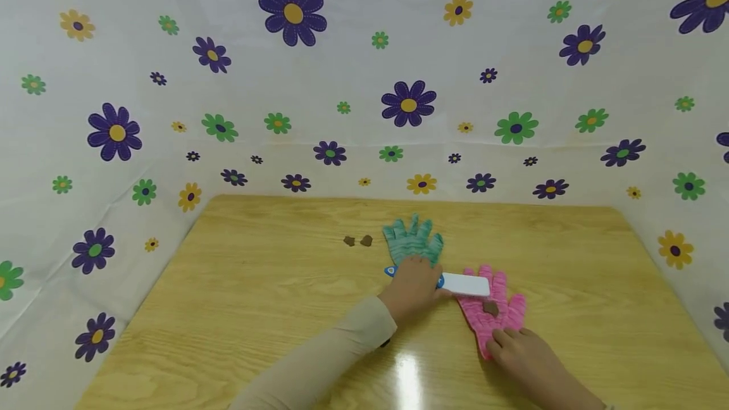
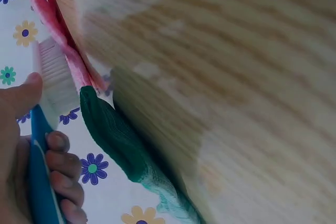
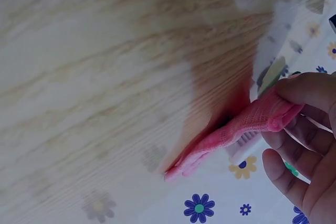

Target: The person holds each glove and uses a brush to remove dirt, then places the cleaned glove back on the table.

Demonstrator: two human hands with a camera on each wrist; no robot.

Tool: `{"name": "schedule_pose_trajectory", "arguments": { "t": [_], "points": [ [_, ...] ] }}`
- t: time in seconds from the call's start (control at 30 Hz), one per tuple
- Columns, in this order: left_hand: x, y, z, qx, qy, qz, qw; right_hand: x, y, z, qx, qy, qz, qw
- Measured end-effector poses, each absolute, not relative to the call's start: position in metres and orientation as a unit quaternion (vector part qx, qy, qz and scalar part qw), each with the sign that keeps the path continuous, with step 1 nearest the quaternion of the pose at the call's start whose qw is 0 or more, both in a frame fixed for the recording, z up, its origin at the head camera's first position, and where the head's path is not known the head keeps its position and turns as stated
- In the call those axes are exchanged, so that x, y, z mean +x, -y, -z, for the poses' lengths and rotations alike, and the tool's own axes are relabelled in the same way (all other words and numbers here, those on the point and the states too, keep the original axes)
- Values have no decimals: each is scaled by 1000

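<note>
My left hand (image 1: 414,288) grips the blue handle of a cleaning brush (image 1: 467,285), fingers curled round it in the left wrist view. Its white head reaches over the finger side of a pink knit glove (image 1: 477,321); pale bristles (image 2: 56,72) face that glove. My right hand (image 1: 526,359) pinches the pink glove's cuff (image 3: 278,116) between thumb and fingers. On the glove's palm is a brown patch or piece (image 1: 491,307); which of the two I cannot tell. A green knit glove (image 1: 412,244) lies just beyond my left hand, its cuff partly hidden by it in the head view.
Two small brown pieces (image 1: 367,240) lie left of the green glove on the wooden table (image 1: 256,283). Flower-patterned white cloth (image 1: 342,68) walls off the back and both sides. Something small and dark (image 1: 385,343) shows under the left sleeve.
</note>
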State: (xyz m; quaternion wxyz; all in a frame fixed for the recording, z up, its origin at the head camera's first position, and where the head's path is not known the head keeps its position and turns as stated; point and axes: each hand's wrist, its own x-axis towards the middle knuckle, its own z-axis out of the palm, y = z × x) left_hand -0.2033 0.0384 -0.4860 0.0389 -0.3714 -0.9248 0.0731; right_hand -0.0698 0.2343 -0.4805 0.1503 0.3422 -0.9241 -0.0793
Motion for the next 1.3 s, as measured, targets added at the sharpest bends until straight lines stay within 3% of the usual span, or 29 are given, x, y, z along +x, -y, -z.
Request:
{"name": "schedule_pose_trajectory", "arguments": {
  "t": [0.23, 0.5, 0.6, 0.67, 0.93, 1.13, 1.3],
  "points": [
    [-203, -39, 486, -388, 912, -101, 88, -72, -232, 483, 348, 919, 79, 168],
    [-199, -37, 486, -381, 893, -117, 210, -73, -231, 482, 352, 918, 75, 166],
    [-196, -39, 485, -381, 890, -95, 231, -73, -232, 483, 352, 918, 76, 168],
    [-193, -42, 485, -396, 887, -94, 218, -73, -233, 484, 353, 915, 77, 177],
    [-182, -55, 485, -428, 895, -98, 84, -74, -234, 487, 366, 911, 70, 177],
    [-195, -60, 491, -393, 915, -71, 63, -72, -236, 488, 384, 906, 58, 165],
    [-215, -61, 489, -320, 937, -114, 75, -71, -235, 493, 398, 902, 38, 160]
  ]
}}
